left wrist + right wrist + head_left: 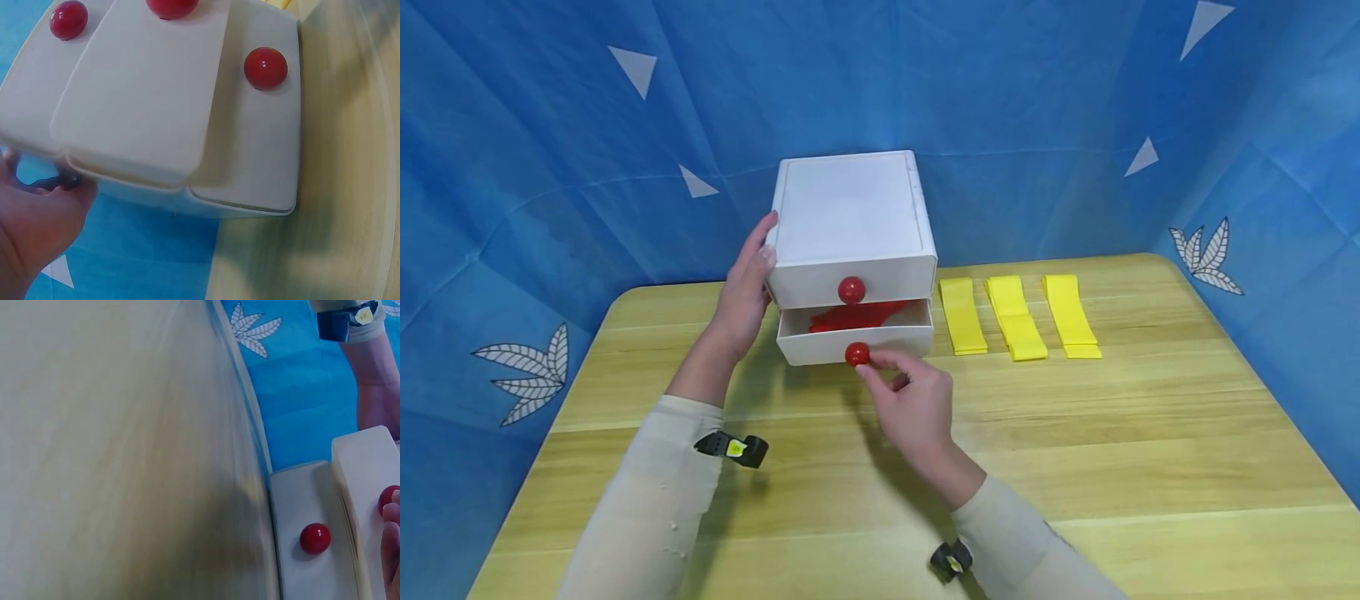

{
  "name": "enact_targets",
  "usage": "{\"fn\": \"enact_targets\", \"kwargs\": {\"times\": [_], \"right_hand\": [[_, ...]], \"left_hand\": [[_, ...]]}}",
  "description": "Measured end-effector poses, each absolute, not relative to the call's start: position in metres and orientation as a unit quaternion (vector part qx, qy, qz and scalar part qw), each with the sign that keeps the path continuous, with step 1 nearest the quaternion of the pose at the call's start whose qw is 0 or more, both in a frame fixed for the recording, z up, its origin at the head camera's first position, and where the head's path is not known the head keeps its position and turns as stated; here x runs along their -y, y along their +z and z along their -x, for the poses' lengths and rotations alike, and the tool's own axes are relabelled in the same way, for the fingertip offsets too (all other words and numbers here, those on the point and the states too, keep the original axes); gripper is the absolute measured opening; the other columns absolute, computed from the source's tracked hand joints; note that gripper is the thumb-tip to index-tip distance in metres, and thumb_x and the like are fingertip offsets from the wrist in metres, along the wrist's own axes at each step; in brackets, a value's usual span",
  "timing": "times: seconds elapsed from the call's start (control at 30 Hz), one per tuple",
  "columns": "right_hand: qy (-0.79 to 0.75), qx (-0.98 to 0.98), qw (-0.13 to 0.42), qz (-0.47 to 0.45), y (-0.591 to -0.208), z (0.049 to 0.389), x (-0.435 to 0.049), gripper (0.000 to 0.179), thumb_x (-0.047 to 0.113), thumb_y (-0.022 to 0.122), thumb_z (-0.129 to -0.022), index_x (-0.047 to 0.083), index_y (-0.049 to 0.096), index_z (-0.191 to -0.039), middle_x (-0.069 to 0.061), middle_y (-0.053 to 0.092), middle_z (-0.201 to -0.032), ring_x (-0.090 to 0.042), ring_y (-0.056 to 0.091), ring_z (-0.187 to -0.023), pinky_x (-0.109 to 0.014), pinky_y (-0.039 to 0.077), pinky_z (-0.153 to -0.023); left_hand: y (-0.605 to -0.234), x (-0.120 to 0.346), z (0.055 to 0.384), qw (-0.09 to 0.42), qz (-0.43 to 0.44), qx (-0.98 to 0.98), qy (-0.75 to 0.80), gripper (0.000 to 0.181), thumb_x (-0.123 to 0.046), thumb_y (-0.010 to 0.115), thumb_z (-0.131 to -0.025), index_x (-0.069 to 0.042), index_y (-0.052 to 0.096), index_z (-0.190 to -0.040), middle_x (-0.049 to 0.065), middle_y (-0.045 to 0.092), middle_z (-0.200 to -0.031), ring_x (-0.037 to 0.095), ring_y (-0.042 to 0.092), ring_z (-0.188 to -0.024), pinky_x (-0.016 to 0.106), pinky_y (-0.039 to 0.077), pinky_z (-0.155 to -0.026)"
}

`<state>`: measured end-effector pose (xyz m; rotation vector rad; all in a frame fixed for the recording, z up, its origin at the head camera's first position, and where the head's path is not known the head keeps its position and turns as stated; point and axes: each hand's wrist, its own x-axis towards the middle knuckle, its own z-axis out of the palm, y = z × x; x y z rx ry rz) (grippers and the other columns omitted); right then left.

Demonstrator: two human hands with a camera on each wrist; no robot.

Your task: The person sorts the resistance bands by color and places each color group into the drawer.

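Observation:
A white drawer cabinet stands on the table with its middle drawer pulled partway out. Red cloth-like material lies inside that drawer. My right hand pinches the drawer's round red knob between thumb and fingers; only the fingertips show at the edge of the right wrist view. My left hand presses against the cabinet's left side near the top, its fingers partly hidden. Beneath the pulled-out drawer, the bottom drawer is closed, and the top drawer is closed too.
Three folded yellow strips lie side by side to the right of the cabinet. Behind it hangs a blue curtain with white triangles and leaf prints. The wooden table extends toward me and to the right.

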<state>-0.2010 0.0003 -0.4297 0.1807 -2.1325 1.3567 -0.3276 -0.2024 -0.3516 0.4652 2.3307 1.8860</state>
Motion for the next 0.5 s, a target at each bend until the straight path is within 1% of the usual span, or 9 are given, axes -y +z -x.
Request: {"fn": "enact_targets", "kwargs": {"times": [0.23, 0.5], "right_hand": [[0.499, 0.814, 0.290, -0.064, -0.429, 0.211, -0.002, 0.014, 0.012, 0.083, -0.084, 0.005, 0.078, -0.095, -0.001, 0.075, -0.088, -0.004, 0.056, -0.051, -0.022, 0.050, -0.049], [0.499, 0.818, 0.279, -0.060, -0.425, 0.220, -0.004, 0.013, 0.011, 0.082, -0.084, 0.005, 0.079, -0.094, -0.001, 0.075, -0.088, -0.005, 0.059, -0.054, -0.022, 0.052, -0.051]], "left_hand": [[-0.352, 0.203, 0.327, 0.055, -0.155, -0.763, 0.625, 0.053, -0.046, 0.027, -0.107, -0.041, 0.020, -0.159, -0.006, 0.016, -0.163, 0.025, 0.021, -0.145, 0.061, 0.023, -0.112], [-0.352, 0.202, 0.327, 0.051, -0.162, -0.761, 0.626, 0.054, -0.046, 0.027, -0.107, -0.039, 0.019, -0.159, -0.006, 0.015, -0.163, 0.024, 0.021, -0.145, 0.060, 0.024, -0.112]]}}
